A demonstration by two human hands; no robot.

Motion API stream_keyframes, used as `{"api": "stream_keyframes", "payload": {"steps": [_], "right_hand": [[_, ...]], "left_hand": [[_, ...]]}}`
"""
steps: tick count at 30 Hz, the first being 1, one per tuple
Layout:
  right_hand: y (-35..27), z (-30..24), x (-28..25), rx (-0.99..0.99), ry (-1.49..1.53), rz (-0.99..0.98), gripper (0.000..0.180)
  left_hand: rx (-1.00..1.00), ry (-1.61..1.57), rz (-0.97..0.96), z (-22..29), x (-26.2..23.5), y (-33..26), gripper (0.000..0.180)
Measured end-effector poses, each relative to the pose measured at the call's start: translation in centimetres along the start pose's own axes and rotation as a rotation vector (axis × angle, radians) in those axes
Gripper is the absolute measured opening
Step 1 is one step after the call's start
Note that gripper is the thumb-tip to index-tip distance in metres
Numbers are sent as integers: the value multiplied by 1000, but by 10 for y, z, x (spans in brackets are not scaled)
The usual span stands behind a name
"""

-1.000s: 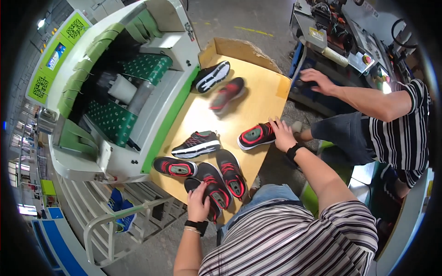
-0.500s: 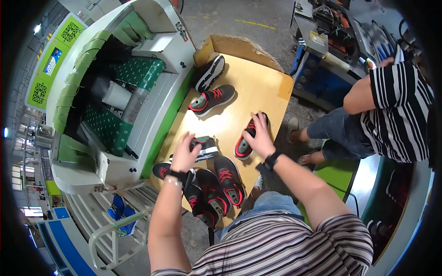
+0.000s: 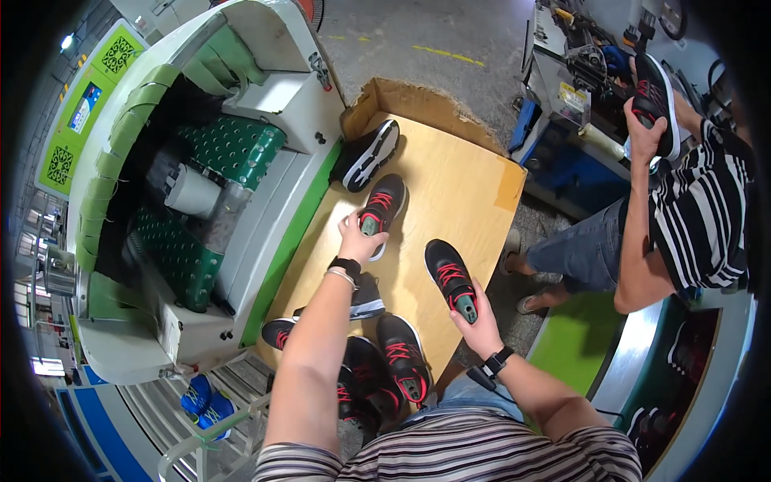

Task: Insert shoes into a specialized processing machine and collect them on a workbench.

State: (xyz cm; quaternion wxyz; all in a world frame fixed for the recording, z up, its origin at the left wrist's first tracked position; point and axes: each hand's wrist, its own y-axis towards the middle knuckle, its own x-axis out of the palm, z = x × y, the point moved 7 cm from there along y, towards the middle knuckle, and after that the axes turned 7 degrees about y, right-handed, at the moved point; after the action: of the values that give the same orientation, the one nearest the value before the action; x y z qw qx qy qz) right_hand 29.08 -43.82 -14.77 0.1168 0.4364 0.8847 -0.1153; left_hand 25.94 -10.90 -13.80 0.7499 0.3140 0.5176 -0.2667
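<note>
Head view | left hand [image 3: 359,239] closed round heel of black red-laced sneaker [image 3: 381,210] | right hand [image 3: 475,324] gripping heel of second black red-laced sneaker [image 3: 450,275] | both on wooden tabletop [image 3: 450,185]

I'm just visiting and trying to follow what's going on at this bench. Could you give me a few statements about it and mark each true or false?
1. The left hand grips the heel of a black shoe with red laces. True.
2. The right hand is empty. False: it holds another black-and-red shoe by the heel.
3. The shoes lie on a wooden table. True.
4. The person nearby holds nothing. False: that person's hand lifts a shoe.
</note>
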Motion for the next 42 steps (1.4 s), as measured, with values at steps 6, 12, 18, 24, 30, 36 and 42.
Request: {"api": "stream_keyframes", "payload": {"steps": [6, 12, 18, 24, 30, 36, 42], "right_hand": [[42, -27, -9, 76, 336, 81, 70], [143, -218, 78, -343, 550, -224, 63], [235, -358, 255, -863, 349, -108, 60], [239, -317, 289, -914, 286, -123, 50], [343, -168, 178, -530, -570, 63, 35], [349, -114, 152, -562, -1351, -85, 30], [217, -85, 97, -384, -764, -207, 64]], "left_hand": [[-695, -1608, -310, 4, -36, -42, 53], [-408, -552, 356, -80, -249, -82, 62], [-664, -674, 706, -229, -305, -58, 71], [-887, -494, 304, -260, -280, -66, 72], [-510, -554, 201, -151, -237, -158, 54], [-590, -761, -94, -117, -179, -208, 39], [-498, -760, -232, -67, -168, -216, 39]]}}
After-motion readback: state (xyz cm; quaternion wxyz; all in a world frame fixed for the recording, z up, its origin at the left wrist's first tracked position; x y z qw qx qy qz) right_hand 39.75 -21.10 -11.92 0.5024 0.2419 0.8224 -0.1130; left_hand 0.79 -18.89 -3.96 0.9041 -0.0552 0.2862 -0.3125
